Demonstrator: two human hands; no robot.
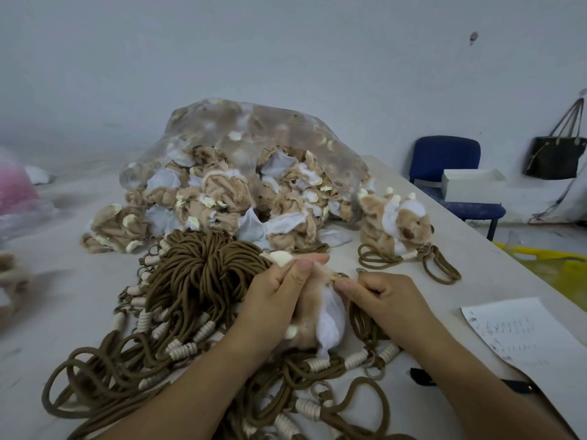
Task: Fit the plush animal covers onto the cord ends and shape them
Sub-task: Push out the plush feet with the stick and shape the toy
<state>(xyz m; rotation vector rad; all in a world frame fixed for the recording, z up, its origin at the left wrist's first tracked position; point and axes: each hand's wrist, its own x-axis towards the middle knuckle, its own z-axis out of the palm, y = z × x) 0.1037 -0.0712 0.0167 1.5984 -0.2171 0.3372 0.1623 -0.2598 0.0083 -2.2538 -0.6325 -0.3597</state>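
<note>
A tan and white plush cover sits between my hands at the middle of the table. My left hand grips its left side, fingers curled round the top. My right hand pinches the cover's upper right edge with thumb and forefinger. Brown cords with cream wrapped ends lie heaped under and left of my hands. A shaped plush animal stands on its cord at the right. A clear bag spills several unfitted covers behind.
A sheet of paper lies at the right table edge. A blue chair with a white box, a hanging handbag and a yellow tub are beyond it. A pink bag sits far left.
</note>
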